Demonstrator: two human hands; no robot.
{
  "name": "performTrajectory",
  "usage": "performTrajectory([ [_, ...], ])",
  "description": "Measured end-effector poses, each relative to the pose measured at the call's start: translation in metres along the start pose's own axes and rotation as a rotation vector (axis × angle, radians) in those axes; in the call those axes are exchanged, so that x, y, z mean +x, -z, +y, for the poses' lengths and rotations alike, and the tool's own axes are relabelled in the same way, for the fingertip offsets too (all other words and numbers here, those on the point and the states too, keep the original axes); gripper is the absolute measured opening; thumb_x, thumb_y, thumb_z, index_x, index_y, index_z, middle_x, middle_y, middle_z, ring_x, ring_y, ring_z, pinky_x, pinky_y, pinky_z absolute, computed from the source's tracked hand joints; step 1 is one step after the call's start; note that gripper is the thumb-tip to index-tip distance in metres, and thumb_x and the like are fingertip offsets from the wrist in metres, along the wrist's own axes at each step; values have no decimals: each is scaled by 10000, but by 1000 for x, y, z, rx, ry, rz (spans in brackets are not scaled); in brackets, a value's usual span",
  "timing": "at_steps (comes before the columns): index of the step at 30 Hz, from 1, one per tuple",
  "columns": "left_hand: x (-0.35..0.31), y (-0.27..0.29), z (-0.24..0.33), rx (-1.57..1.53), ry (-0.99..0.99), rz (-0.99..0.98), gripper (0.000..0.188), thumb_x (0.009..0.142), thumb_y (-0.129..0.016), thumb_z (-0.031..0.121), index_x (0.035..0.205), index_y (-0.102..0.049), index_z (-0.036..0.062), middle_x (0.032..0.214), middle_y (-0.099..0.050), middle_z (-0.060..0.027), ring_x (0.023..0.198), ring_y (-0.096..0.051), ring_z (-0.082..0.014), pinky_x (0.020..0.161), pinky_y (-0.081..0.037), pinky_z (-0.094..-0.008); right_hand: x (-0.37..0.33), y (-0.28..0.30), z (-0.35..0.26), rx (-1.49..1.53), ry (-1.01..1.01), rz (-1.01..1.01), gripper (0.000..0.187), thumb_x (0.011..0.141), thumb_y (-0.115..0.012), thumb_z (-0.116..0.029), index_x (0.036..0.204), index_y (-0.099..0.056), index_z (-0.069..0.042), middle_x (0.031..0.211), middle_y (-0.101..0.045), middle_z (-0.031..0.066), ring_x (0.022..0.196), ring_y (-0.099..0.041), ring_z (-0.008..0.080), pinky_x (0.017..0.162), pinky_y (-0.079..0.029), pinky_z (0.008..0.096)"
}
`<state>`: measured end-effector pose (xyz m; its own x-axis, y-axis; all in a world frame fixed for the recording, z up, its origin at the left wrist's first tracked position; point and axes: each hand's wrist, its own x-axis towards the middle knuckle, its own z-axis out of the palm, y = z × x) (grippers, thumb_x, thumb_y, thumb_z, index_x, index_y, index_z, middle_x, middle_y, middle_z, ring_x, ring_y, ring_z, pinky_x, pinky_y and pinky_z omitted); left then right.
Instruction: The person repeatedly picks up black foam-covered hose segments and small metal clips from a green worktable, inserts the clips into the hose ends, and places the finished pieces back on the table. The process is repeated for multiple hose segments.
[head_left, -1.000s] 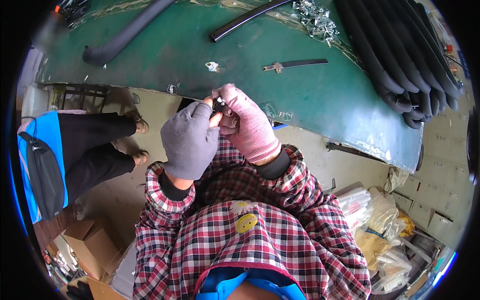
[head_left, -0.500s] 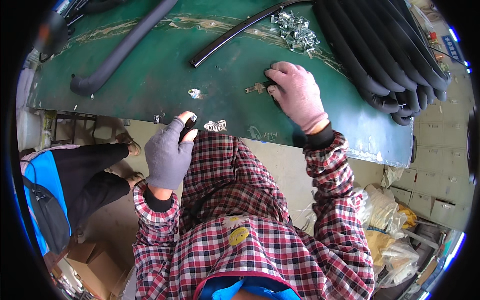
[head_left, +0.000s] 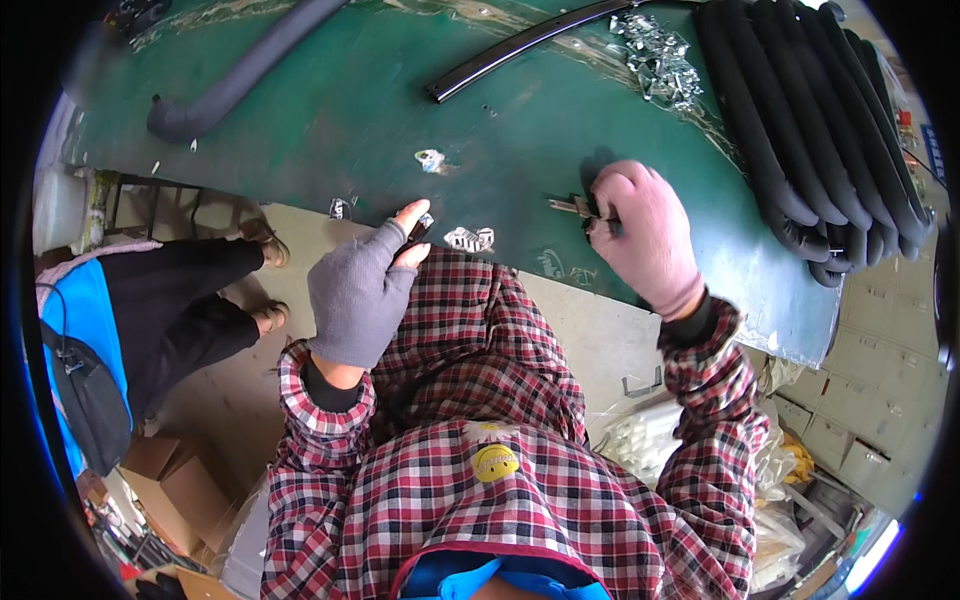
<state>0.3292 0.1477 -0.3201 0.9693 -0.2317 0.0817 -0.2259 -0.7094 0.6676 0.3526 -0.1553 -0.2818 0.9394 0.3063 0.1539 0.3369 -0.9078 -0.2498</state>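
Observation:
My left hand, in a grey fingerless-tip glove, is at the table's front edge. Its thumb and forefinger pinch a small black piece with a shiny end. Farther right, my right hand, in a pink glove, is closed over the green table. Between its fingers is a small dark piece with a metal prong pointing left; the fingers hide most of it, and I cannot tell its kind. Beyond the hands lies a black curved rail, beside a heap of small shiny metal clips.
Black foam-covered tubes are stacked at the table's right, and another bent tube lies at the left. A person in dark trousers is at the left. Below are a cardboard box and plastic bags.
My right hand has come back toward me over the table, still holding its small piece. My left hand keeps its pinch near the edge. The whole view has shifted somewhat.

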Motion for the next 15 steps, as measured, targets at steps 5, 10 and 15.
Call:
performTrajectory([
  [5,0,-4,0,-44,58,39,463,926,-709,162,1375,-602,133,790,-695,-127,642,-648,-286,617,-485,-376,-18,-15,4,131,1,201,229,788,-672,28,987,-624,-73,952,-682,99,872,-660,314,803,-533,374],
  [10,-1,-3,-9,-20,-30,98,354,900,-747,154,1236,-666,79,809,-712,-133,666,-679,-268,612,-496,-361,19,-2,-15,688,-42,-102,177,886,-651,20,1058,-694,17,891,-673,93,689,-588,136,663,-505,251],
  [15,0,-2,-8,-85,-49,151,288,855,-794,124,1122,-722,46,851,-738,-133,721,-719,-239,644,-535,-322,59,-22,-25,599,287,-237,141,893,-717,-97,996,-717,-1,835,-681,91,694,-662,204,625,-527,306],
])
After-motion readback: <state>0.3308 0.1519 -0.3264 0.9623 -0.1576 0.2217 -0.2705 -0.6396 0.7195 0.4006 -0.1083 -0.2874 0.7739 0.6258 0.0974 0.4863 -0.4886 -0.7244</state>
